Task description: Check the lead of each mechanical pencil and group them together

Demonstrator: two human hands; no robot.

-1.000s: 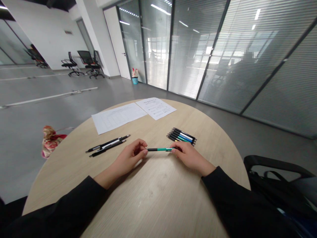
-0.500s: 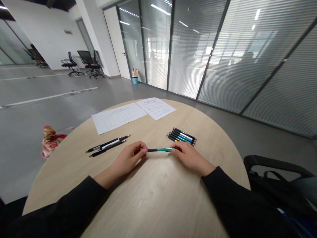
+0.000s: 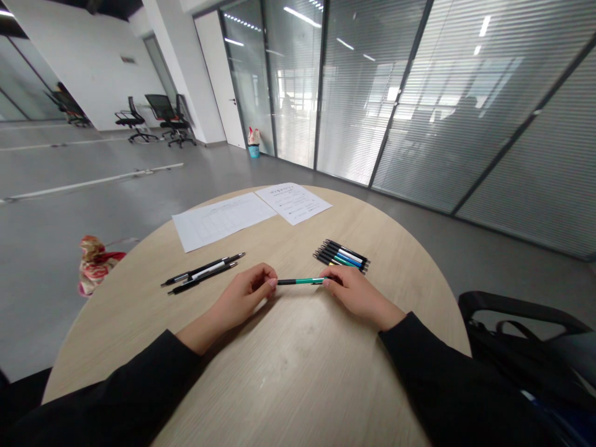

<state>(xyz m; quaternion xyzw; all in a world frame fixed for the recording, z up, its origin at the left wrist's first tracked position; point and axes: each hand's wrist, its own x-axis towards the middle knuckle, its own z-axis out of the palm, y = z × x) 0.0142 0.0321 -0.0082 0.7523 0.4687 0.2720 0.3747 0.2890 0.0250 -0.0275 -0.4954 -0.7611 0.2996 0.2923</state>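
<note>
The fingers of the left hand [image 3: 246, 295] and right hand [image 3: 358, 298] grasp both ends of a green pen [image 3: 300, 281]; a pen pair [image 3: 202, 274] and pen bundle [image 3: 342, 254] lie near.

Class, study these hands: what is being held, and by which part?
A green and black pen, held at both ends: black end by the left hand, green end by the right hand.

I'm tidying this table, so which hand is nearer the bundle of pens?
Right. The right hand lies just short of the pen bundle, on the person's side of it, while the left hand is farther off to its left, beyond the green pen.
</note>
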